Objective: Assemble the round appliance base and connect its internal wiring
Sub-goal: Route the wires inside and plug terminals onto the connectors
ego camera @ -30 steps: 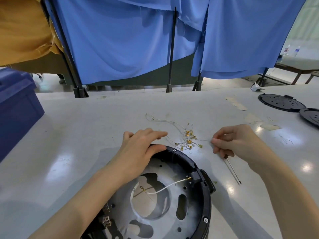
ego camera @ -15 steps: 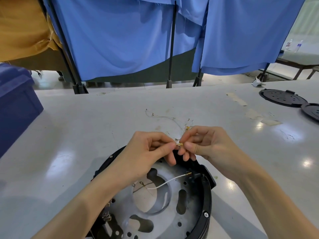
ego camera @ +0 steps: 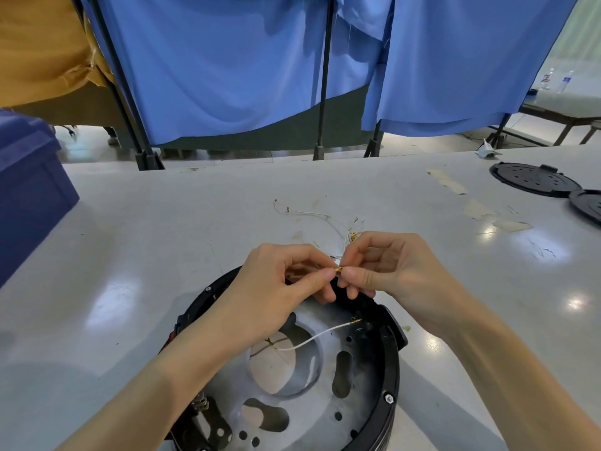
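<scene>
The round appliance base, a black ring with a grey metal plate inside, lies on the table near me. A white wire runs from a brass terminal at its right rim to the middle opening. Above the far rim, my left hand and my right hand meet fingertip to fingertip, both pinching a small brass terminal on a thin wire. Loose thin wires with brass terminals lie on the table just behind my hands.
A dark blue bin stands at the left table edge. Two black round covers lie at the far right, with tape scraps nearby. Blue curtains on black stands hang behind the table.
My left hand left the base rim and my right hand left the table by the screwdriver. Both came together over the base and now pinch a terminal wire; the screwdriver is out of sight.
</scene>
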A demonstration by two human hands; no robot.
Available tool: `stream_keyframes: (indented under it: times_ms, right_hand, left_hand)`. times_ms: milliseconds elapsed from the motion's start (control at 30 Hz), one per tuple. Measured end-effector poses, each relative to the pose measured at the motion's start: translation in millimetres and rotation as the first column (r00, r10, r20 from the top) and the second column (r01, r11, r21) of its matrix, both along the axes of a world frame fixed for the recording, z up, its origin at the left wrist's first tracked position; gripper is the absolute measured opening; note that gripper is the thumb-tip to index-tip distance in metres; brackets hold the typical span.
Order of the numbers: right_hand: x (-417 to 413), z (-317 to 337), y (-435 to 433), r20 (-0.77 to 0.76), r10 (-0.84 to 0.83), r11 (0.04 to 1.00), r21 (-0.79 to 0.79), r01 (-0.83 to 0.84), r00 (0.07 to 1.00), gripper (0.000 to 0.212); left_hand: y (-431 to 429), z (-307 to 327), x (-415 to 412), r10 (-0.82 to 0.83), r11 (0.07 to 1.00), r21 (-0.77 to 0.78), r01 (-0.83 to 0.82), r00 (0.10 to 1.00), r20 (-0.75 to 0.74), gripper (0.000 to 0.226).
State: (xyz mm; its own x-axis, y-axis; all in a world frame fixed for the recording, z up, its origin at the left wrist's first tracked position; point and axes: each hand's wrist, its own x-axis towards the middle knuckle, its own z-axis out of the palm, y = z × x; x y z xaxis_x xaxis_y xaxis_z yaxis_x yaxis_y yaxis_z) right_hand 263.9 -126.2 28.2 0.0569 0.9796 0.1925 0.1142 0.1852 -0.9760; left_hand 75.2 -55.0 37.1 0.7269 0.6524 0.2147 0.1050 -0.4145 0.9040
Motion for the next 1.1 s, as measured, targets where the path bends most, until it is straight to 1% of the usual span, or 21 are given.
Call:
stream_keyframes:
  times_ms: [100, 200, 267, 333, 400, 500, 533, 600, 667, 800, 933, 1100]
  right_hand:
    - [-3, -2, -1, 0.023, -0.021, 0.999, 0.030, 0.020, 1.000, 0.009]
    - [-6, -3, 0, 0.045, -0.043, 0.998, 0.047, 0.041, 0.998, 0.010]
    - [-5, -2, 1, 0.046, -0.127, 0.990, 0.074, 0.123, 0.991, 0.003]
    - [0, -3, 2, 0.070, -0.257, 0.964, 0.094, 0.251, 0.964, 0.005]
    - [2, -7, 4, 0.131, -0.312, 0.950, 0.062, 0.306, 0.941, 0.009]
    - [-5, -19, 8, 0.193, -0.284, 0.955, -0.028, 0.295, 0.939, 0.011]
    - [-8, -22, 10, 0.198, -0.270, 0.957, -0.052, 0.286, 0.942, 0.011]
    - [-13, -27, 12, 0.164, -0.237, 0.962, -0.101, 0.255, 0.958, 0.013]
    - [-14, -28, 12, 0.107, -0.221, 0.962, -0.137, 0.234, 0.969, 0.015]
    - [-15, -28, 13, 0.076, -0.228, 0.960, -0.151, 0.238, 0.971, 0.016]
    - [-15, -30, 13, 0.064, -0.235, 0.959, -0.147, 0.242, 0.970, 0.015]
    - [-14, -31, 13, 0.080, -0.230, 0.959, -0.148, 0.240, 0.970, 0.016]
  left_hand:
    - [-1, 1, 0, 0.008, 1.000, 0.011, -0.008, 1.000, -0.017, 0.005]
    - [0, 1, 1, 0.041, 0.997, 0.062, -0.037, 0.998, -0.054, 0.002]
    - [1, -1, 0, 0.055, 0.995, 0.084, -0.047, 0.994, -0.094, 0.004]
    - [1, -3, -2, 0.034, 0.995, 0.098, -0.020, 0.989, -0.147, 0.007]
    - [-1, -7, -3, -0.020, 0.990, 0.134, 0.050, 0.975, -0.221, 0.009]
    - [-4, -14, -1, -0.032, 0.967, 0.230, 0.113, 0.944, -0.328, 0.010]
    - [-5, -15, 0, -0.028, 0.965, 0.235, 0.118, 0.934, -0.355, 0.010]
    - [-5, -17, 2, -0.056, 0.972, 0.192, 0.139, 0.922, -0.384, 0.012]
    - [-4, -16, 5, -0.076, 0.973, 0.172, 0.153, 0.918, -0.388, 0.012]
    - [-3, -16, 8, -0.086, 0.973, 0.168, 0.156, 0.927, -0.364, 0.013]
    - [-4, -17, 9, -0.101, 0.973, 0.160, 0.165, 0.931, -0.350, 0.017]
    - [-4, -19, 7, -0.097, 0.977, 0.148, 0.154, 0.938, -0.333, 0.016]
